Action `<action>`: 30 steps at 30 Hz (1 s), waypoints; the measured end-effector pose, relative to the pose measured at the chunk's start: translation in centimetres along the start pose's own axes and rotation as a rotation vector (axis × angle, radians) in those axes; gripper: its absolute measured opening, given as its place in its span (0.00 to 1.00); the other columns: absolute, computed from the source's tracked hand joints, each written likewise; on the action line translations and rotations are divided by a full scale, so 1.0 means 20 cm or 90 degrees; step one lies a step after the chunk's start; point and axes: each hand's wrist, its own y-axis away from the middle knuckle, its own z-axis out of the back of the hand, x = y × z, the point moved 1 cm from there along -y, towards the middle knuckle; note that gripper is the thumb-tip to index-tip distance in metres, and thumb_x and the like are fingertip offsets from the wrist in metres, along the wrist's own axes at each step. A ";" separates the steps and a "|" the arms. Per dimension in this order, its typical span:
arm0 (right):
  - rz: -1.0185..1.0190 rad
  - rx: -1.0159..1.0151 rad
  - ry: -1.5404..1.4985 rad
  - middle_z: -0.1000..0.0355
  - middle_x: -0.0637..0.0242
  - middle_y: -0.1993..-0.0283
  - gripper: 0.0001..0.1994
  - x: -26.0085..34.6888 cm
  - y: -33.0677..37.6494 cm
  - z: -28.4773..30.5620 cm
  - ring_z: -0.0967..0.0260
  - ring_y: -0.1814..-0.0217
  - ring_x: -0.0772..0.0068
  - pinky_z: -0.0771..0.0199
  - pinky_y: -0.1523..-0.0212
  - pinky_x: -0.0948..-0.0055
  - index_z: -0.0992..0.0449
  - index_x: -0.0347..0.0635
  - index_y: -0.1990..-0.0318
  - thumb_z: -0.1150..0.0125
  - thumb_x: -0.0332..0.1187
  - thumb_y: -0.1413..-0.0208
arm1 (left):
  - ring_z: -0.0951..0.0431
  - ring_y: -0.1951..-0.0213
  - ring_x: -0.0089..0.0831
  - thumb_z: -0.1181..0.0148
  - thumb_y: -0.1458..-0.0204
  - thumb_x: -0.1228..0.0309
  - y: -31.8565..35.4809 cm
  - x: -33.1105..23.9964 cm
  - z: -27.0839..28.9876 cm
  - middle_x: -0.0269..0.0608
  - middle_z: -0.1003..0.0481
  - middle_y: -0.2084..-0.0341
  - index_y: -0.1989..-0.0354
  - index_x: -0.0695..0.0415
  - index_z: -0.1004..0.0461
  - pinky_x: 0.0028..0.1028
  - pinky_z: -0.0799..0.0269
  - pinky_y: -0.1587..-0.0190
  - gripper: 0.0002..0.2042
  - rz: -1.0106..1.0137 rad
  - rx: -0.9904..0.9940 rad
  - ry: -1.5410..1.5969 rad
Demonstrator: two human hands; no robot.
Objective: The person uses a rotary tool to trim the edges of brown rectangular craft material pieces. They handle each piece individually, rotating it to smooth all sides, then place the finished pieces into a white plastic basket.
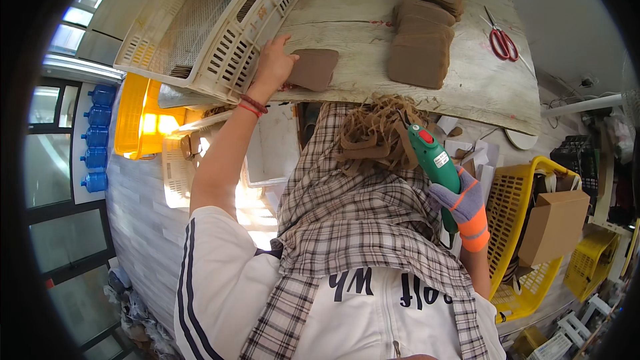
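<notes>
My bare left hand (274, 65), with red bands at the wrist, rests at the table's near edge with fingers apart. Its thumb touches the corner of a flat brown piece with rounded corners (315, 70). A purple and orange glove covers my right hand (465, 207), which is closed around a green electric cutter (433, 159) with a red switch. The cutter's narrow tip points up and left, beside a tangle of thin brown offcut strips (373, 137) on my checked apron (347, 227). Stacks of similar brown pieces (419, 53) lie farther right on the table.
A white slatted crate (230, 40) tilts at the table's left. Red-handled scissors (501, 43) lie on the worn wooden table (347, 10), toward the right. A yellow basket (510, 227) with a cardboard box (553, 227) stands at my right. Blue water bottles (97, 137) line the left wall.
</notes>
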 end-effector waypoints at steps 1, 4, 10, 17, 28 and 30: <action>0.002 -0.010 -0.007 0.26 0.69 0.69 0.21 -0.02 0.00 0.02 0.31 0.70 0.85 0.30 0.70 0.84 0.29 0.33 0.54 0.29 0.33 0.55 | 0.32 0.49 0.38 0.39 0.55 0.75 0.04 -0.09 -0.03 0.44 0.30 0.54 0.51 0.58 0.30 0.38 0.36 0.47 0.20 -0.147 -0.078 -0.145; 0.007 -0.031 -0.034 0.27 0.70 0.70 0.21 -0.09 0.00 0.05 0.32 0.71 0.85 0.32 0.71 0.84 0.28 0.33 0.54 0.29 0.33 0.55 | 0.39 0.44 0.45 0.38 0.58 0.71 0.11 -0.37 -0.23 0.47 0.33 0.51 0.51 0.58 0.30 0.42 0.45 0.42 0.22 -0.431 -0.144 -0.246; 0.012 -0.084 -0.020 0.28 0.72 0.71 0.21 -0.14 0.00 0.06 0.35 0.74 0.86 0.34 0.73 0.84 0.27 0.34 0.56 0.29 0.35 0.55 | 0.38 0.45 0.43 0.36 0.59 0.71 0.12 -0.64 -0.66 0.47 0.34 0.52 0.44 0.58 0.35 0.40 0.46 0.42 0.29 -0.561 -0.037 -0.193; -0.024 -0.085 -0.089 0.27 0.69 0.72 0.18 -0.15 0.01 0.06 0.33 0.78 0.84 0.34 0.76 0.84 0.28 0.33 0.57 0.31 0.32 0.53 | 0.35 0.55 0.41 0.30 0.67 0.71 0.13 -0.64 -0.71 0.40 0.33 0.65 0.62 0.58 0.31 0.37 0.40 0.51 0.22 -0.385 -0.008 -0.138; 0.081 -0.109 0.019 0.28 0.71 0.75 0.17 -0.04 -0.10 -0.01 0.36 0.76 0.87 0.35 0.75 0.85 0.26 0.34 0.59 0.30 0.35 0.54 | 0.30 0.49 0.33 0.42 0.48 0.79 0.37 -0.60 -0.39 0.42 0.31 0.51 0.48 0.62 0.37 0.33 0.31 0.46 0.19 0.131 0.043 0.953; 0.092 -0.113 0.029 0.28 0.71 0.75 0.18 0.01 -0.13 -0.06 0.36 0.76 0.88 0.35 0.75 0.85 0.26 0.34 0.59 0.30 0.36 0.54 | 0.31 0.47 0.34 0.44 0.47 0.80 0.42 -0.61 -0.39 0.42 0.31 0.50 0.46 0.62 0.39 0.34 0.33 0.43 0.20 0.130 0.010 1.043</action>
